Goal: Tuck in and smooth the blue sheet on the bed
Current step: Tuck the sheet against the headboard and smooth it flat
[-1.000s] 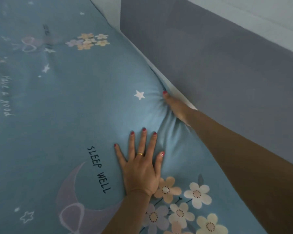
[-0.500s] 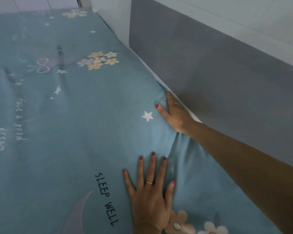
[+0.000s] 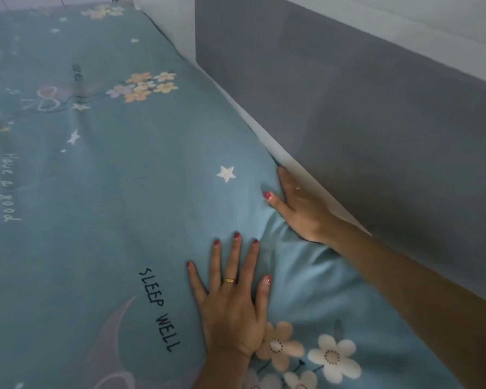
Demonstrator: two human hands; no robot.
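Note:
The blue sheet [image 3: 124, 206], printed with flowers, stars and "SLEEP WELL", covers the bed across the left and middle of the view. My left hand [image 3: 233, 307] lies flat on it with fingers spread, beside the lettering. My right hand [image 3: 300, 209] is at the sheet's right edge, fingers pushed down between the mattress and the grey panel, thumb resting on top of the sheet. Small creases fan out in the fabric between the two hands. The fingertips of the right hand are hidden in the gap.
A tall grey padded panel [image 3: 362, 122] runs along the bed's right side, with a white strip [image 3: 264, 130] showing in the gap. White wall [image 3: 446, 26] rises above the panel. The sheet's far part has shallow wrinkles near the left edge.
My right hand has slid a little farther along the bed edge and now presses into the gap. The left hand stays flat on the same spot. The view has tilted up.

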